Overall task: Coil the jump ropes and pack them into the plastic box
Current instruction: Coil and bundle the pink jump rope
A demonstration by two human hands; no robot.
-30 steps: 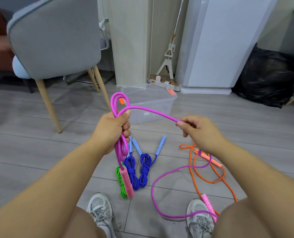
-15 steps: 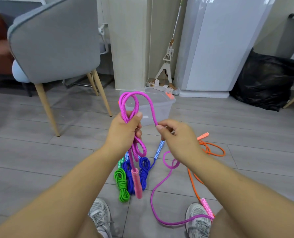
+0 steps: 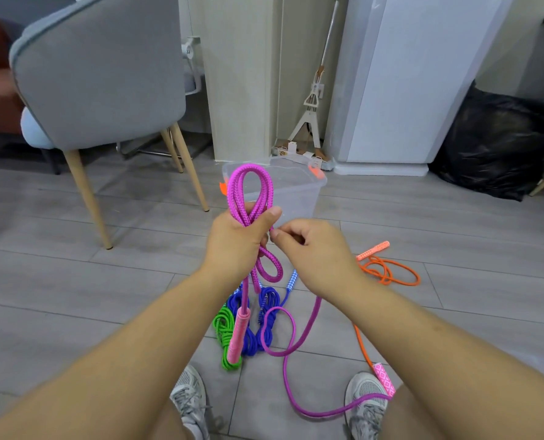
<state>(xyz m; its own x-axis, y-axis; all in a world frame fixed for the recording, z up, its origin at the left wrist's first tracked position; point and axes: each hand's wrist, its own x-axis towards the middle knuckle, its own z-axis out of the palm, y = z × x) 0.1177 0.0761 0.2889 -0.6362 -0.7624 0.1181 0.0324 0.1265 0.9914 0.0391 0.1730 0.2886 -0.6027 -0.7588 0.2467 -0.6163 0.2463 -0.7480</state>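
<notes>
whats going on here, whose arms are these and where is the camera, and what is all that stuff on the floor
There is no machine here. These are a person's two bare arms, seen from a camera worn on their head and looking down, and this is the only view.

The left hand grips several loops of a pink rope, with one handle dangling below. The right hand pinches the loose part of that rope, which trails down to the floor by the shoes.

On the floor lie coiled blue ropes, a coiled green rope and a loose orange rope. A clear plastic box stands beyond the hands, and no rope shows in it.
</notes>
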